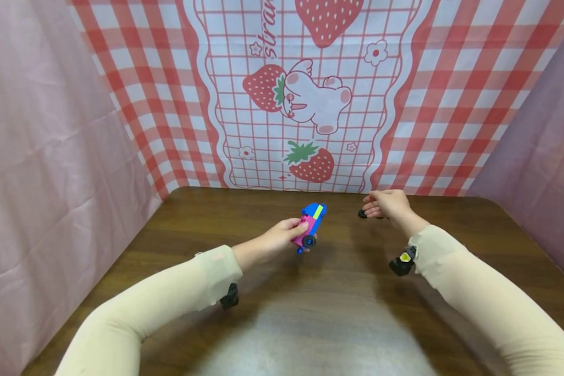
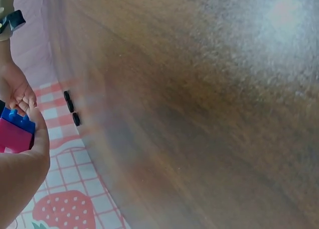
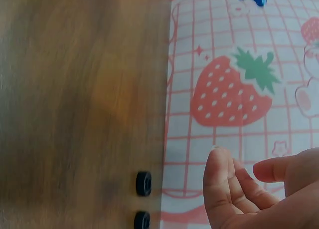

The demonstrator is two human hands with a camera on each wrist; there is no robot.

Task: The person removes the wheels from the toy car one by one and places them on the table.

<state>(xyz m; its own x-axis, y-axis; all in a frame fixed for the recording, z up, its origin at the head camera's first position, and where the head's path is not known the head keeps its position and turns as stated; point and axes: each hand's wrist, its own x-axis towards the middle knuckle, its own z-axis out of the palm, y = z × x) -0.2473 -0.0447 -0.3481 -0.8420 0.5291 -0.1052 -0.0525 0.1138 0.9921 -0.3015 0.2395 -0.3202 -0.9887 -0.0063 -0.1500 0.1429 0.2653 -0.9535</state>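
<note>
Toy car [image 1: 312, 225]: block-built, blue top, pink lower body, yellow-green stripe, dark wheel fitted at its near end; held tilted above the brown table [image 1: 310, 313], near the middle. Left hand [image 1: 282, 237]: fingers curled round the pink end of the toy car. Right hand [image 1: 386, 204]: fingers loosely bent, holding nothing, hovering at the table's far edge just beside the loose black wheels [image 3: 143, 183]. Loose black wheels: small, lying in a short row on the table close to the strawberry-print backdrop [image 1: 305, 94].

Toy car [image 1: 312, 225] left of small wheels [image 1: 362, 213] at the table's [image 1: 310, 313] far edge.
</note>
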